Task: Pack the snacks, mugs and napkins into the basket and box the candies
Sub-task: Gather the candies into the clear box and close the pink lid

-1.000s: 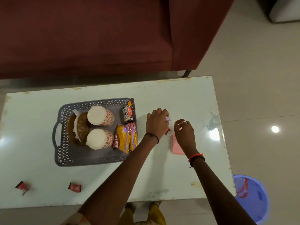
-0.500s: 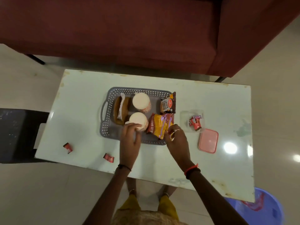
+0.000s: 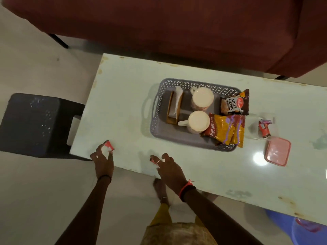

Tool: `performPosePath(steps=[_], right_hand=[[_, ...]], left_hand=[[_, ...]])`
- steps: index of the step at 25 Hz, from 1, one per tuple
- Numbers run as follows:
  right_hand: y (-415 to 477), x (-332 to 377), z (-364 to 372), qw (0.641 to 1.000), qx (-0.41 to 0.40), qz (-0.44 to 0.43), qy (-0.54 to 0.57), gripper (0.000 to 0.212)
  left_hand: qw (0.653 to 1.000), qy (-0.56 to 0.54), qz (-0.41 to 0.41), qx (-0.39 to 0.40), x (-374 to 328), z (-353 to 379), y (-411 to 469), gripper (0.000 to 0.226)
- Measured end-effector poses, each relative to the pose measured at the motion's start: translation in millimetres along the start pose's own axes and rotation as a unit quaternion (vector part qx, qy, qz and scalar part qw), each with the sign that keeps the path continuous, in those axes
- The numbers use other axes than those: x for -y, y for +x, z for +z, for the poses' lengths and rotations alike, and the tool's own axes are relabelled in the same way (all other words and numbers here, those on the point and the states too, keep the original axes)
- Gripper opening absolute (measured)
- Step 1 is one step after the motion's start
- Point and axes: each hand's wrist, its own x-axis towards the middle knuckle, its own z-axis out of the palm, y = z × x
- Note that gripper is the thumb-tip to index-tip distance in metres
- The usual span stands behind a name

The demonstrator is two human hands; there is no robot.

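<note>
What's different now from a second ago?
Both hands moved from the clear box to the table's near edge: left hand reaches the corner candy, right hand touches the second candy; no firm grip visible. Basket, its contents and pink lid stayed put.
</note>
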Motion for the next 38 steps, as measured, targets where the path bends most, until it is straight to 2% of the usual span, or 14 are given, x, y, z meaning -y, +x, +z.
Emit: performPosePath(steps=[3,7,12,17,21,24,27,29,32,35,38], right_hand=[[22,11,18,0.997,0.010,0.013,-0.078,0.062],[41,17,41,0.990,-0.002,0.027,-0.142,0.064],[47,15,48,0.985,-0.020,0.014,-0.172,0.043],[53,6,50,0.994,-0.001,-0.002,-0.111,0.046],[47,-2,29,0.999,0.010,0.030,-0.043,0.028],[23,-9,-6,0.992,-0.081,0.060,0.075,0.025],[-12,-28,-51,0.954,-0.191,0.120,0.195,0.023],[-35,-52,-87,0.923,-0.276,0.161,0.215,0.021],[-60,-105,-142,0.871,-0.408,0.209,0.180,0.021],[-66,-174,-184,0.840,-0.432,0.277,0.178,0.025],[-65,-223,-214,0.826,-0.426,0.311,0.198,0.016]], left_hand=[[0.999,0.000,-0.020,0.032,8,0,33,0.059],[0.997,-0.014,0.013,0.079,19,10,59,0.042],[0.996,-0.014,0.043,0.083,23,11,67,0.027],[0.990,-0.084,0.106,0.041,3,4,61,0.022],[0.979,-0.144,0.143,0.034,-42,4,52,0.026],[0.962,-0.204,0.175,0.049,-87,8,32,0.027],[0.947,-0.208,0.234,0.070,-134,23,2,0.027],[0.938,-0.212,0.258,0.089,-161,37,-21,0.027],[0.930,-0.208,0.280,0.119,-196,63,-55,0.028],[0.916,-0.214,0.295,0.165,-221,91,-87,0.028],[0.906,-0.206,0.325,0.174,-242,119,-112,0.027]])
